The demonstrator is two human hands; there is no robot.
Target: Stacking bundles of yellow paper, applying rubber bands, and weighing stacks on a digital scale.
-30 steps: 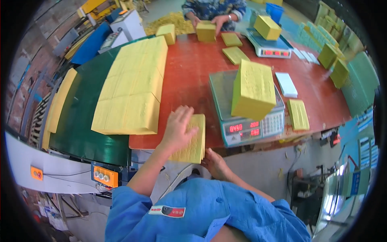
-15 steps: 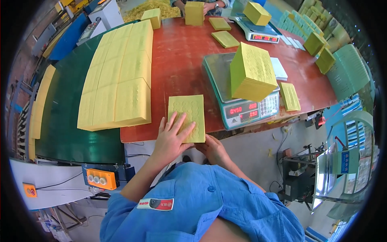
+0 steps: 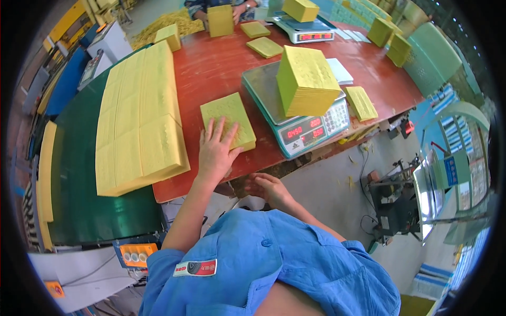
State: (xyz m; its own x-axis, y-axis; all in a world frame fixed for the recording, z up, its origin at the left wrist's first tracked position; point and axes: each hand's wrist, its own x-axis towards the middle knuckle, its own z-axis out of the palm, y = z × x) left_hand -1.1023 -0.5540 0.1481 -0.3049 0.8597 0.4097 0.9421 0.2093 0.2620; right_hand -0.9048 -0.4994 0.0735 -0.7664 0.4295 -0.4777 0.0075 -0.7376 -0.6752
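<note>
A short stack of yellow embossed paper sheets lies on the red table, near its front edge. My left hand rests on top of it, fingers stretched out over the near half. Off the table edge, in front of my body, my right hand hangs apart from the stack with its fingers loosely extended and nothing in them. Just right of the stack stands a digital scale with a lit red display, bearing a tall block of yellow paper.
Rows of yellow paper blocks fill the left, beside a green surface. A thin yellow stack and white paper sit by the scale. Across the table a person's hands hold a yellow block, near a second scale.
The yellow stack under my left hand now sits farther onto the table and is turned at an angle. My right hand has come away from its near edge. The view has shifted.
</note>
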